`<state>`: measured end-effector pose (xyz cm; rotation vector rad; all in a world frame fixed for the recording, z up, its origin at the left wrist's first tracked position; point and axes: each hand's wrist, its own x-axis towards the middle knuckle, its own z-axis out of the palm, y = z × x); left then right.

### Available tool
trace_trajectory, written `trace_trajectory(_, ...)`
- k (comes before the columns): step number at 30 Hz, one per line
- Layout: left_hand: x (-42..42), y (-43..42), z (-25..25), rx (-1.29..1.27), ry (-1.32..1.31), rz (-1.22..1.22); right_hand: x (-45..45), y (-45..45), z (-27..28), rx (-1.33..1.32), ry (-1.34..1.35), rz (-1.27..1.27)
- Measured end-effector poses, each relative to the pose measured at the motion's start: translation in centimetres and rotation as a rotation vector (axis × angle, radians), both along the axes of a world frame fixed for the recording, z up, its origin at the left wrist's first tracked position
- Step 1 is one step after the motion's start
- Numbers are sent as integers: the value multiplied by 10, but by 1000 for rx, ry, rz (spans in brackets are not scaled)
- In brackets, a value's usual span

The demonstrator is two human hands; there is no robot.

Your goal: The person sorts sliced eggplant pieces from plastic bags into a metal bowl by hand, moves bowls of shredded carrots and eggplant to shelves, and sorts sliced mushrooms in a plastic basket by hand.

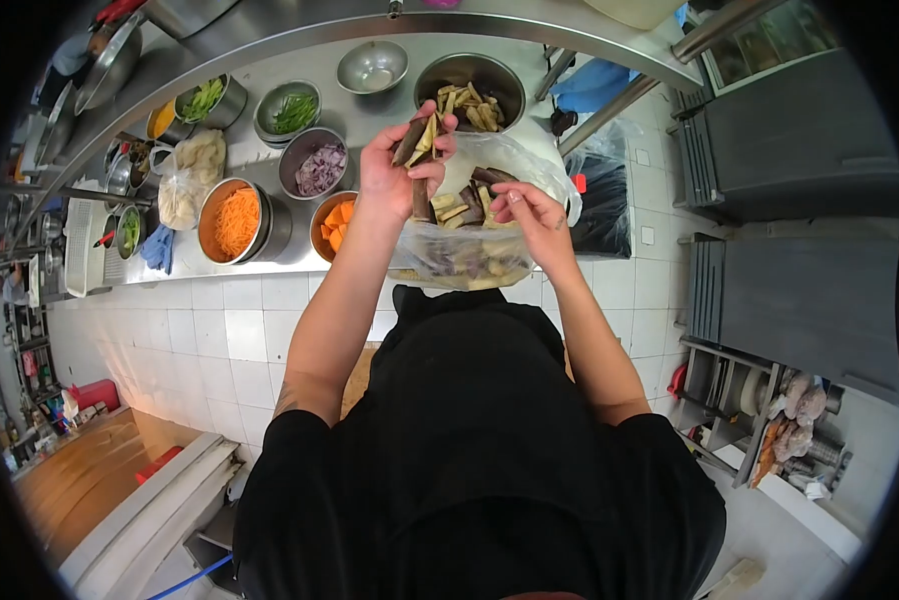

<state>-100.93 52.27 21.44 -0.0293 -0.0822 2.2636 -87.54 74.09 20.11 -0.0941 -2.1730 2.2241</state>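
My left hand (389,175) is raised over the counter, its fingers closed around several cut eggplant pieces (410,142) with dark skin and pale flesh. Below it, a clear plastic bag (449,248) lies open with more eggplant sticks (454,208) inside. My right hand (535,218) is at the bag's right side, thumb and fingers pinched at the end of a dark eggplant piece (491,176). Just beyond the bag stands a deep metal pot (421,90) with cut eggplant in it.
Left of the bag are bowls of orange chunks (337,222), chopped purple onion (319,170), shredded carrot (237,222) and sliced greens (294,113). A metal bowl (372,68) sits at the back. An overhead steel shelf (299,40) crosses the far side.
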Motion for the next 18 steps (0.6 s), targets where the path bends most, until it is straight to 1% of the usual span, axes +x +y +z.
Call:
trace_trajectory(1,-3,4,1,23,-4,22,0,-1,1,1,1,-2)
trace_trajectory(2,-6,9,3,25,-2,20,-1,-2,1,-71,-17,32)
trace_trajectory(3,-11,15,5,-25,23,74,-2,-5,3,-143,-34,68)
trace_trajectory(5,-18,24,6,-104,82,166,-7,-18,14,-159,-12,38)
trace_trajectory(6,-17,31,8,-101,83,160,-11,-26,22,-175,9,7)
trace_trajectory(8,-15,43,11,-265,64,336,-20,-39,38,-211,46,-9)
trace_trajectory(10,-15,47,9,-231,102,338,-29,-49,53,91,139,24)
trace_trajectory(11,-12,53,16,-233,49,390,-32,-50,58,165,143,16)
trace_trajectory(12,-10,56,19,-234,-5,442,-35,-48,54,166,142,12)
trace_trajectory(14,-14,56,17,-200,-45,454,-45,-42,44,-135,81,25)
trace_trajectory(15,-16,55,18,-164,-69,437,-48,-36,45,-135,82,28)
trace_trajectory(17,-22,51,16,-81,-113,399,-52,-16,51,-257,-46,-19)
trace_trajectory(18,-26,50,13,-80,-114,400,-57,-9,51,-256,-47,-18)
